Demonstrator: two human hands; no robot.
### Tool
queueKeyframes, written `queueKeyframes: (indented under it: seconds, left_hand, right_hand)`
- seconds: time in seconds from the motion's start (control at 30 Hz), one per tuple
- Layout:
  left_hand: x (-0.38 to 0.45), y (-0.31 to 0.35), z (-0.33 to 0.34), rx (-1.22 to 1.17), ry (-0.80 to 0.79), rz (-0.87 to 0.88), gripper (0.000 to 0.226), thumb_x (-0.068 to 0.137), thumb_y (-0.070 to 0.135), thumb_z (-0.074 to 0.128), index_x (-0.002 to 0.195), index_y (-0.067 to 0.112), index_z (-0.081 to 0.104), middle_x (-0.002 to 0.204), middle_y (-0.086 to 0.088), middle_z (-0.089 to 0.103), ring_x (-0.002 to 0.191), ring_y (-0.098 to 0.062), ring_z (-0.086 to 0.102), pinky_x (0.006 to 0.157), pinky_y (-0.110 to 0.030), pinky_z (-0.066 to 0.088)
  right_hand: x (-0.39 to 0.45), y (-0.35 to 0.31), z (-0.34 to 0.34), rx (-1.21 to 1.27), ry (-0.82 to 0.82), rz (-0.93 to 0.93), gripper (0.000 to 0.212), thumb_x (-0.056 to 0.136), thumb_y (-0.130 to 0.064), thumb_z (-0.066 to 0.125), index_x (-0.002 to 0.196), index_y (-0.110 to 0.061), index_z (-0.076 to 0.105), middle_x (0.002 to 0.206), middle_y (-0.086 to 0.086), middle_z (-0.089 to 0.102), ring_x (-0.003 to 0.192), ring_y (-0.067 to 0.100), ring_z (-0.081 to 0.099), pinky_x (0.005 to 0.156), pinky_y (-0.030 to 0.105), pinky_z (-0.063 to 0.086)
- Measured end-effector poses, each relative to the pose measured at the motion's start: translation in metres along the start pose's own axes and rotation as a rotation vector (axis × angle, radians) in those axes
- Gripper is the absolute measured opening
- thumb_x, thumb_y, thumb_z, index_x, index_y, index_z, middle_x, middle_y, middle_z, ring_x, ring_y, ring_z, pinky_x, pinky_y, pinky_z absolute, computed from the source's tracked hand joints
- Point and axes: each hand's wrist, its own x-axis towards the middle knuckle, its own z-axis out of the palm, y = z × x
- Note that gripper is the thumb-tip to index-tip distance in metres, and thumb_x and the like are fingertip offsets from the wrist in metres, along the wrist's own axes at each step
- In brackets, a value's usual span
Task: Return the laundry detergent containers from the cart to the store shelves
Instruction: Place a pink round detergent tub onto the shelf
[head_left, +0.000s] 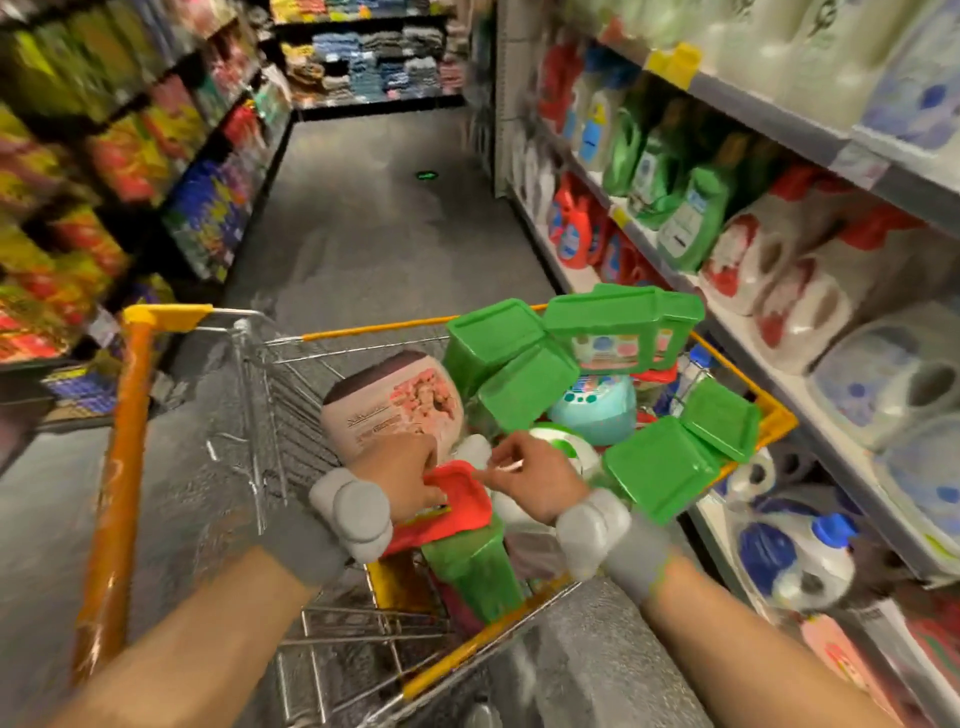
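Note:
A wire cart (249, 374) with yellow trim holds several detergent containers. Green lidded tubs (498, 338) lie piled toward the right side, beside a beige tub (384, 405) with a pink flower picture and a teal pack (597, 410). Nearest me stands a green tub with a red lid (462, 506). My left hand (405, 473) grips the left edge of that red lid with curled fingers. My right hand (535, 478) reaches over the lid's right corner, fingers bent; whether it holds the lid is unclear. Both wrists wear grey bands.
Store shelves (810, 332) on the right carry green, red, white and blue detergent jugs, close to the cart. Shelves (130, 156) of colourful bags line the left. The grey aisle floor (374, 218) runs ahead to a back shelf of folded towels.

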Motion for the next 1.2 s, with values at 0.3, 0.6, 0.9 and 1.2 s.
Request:
queueKeyframes:
  seconds: [0.3, 0.6, 0.9, 1.2]
  left_hand:
    - [0.028, -0.008, 0.034, 0.005, -0.031, -0.115, 0.032, 0.092, 0.022, 0.058, 0.121, 0.013, 0.047, 0.128, -0.009, 0.05, 0.116, -0.029, 0.053, 0.087, -0.035, 0.044]
    - [0.031, -0.021, 0.031, -0.134, -0.019, -0.09, 0.037, 0.083, 0.028, 0.069, 0.108, 0.015, 0.045, 0.114, -0.006, 0.048, 0.106, -0.028, 0.054, 0.09, -0.044, 0.048]
    - [0.021, -0.03, 0.033, -0.065, 0.145, -0.032, 0.104, 0.045, 0.07, 0.082, 0.122, 0.022, 0.032, 0.125, 0.003, 0.034, 0.117, -0.02, 0.033, 0.092, -0.043, 0.046]
    - [0.029, -0.027, 0.039, -0.052, 0.124, -0.007, 0.119, 0.059, 0.055, 0.08, 0.15, 0.027, 0.008, 0.145, 0.002, 0.03, 0.134, -0.023, 0.026, 0.11, -0.047, 0.027]
  right_hand:
    - [0.048, 0.016, 0.049, -0.435, -0.162, 0.081, 0.072, 0.083, -0.052, 0.064, 0.132, -0.003, 0.042, 0.137, 0.019, 0.042, 0.121, 0.035, 0.049, 0.095, 0.039, 0.042]
    - [0.054, 0.013, 0.044, -0.336, -0.184, -0.063, 0.034, 0.094, -0.03, 0.058, 0.114, -0.003, 0.054, 0.12, 0.015, 0.057, 0.112, 0.03, 0.055, 0.092, 0.034, 0.042]
    - [0.075, -0.014, 0.002, -0.107, -0.173, 0.04, 0.02, 0.091, -0.032, 0.063, 0.09, -0.013, 0.06, 0.093, 0.007, 0.06, 0.089, 0.021, 0.05, 0.069, 0.026, 0.032]
    - [0.09, -0.026, -0.041, -0.038, -0.273, 0.186, 0.021, 0.094, -0.028, 0.059, 0.108, -0.014, 0.054, 0.098, 0.007, 0.051, 0.079, 0.02, 0.05, 0.06, 0.021, 0.04]
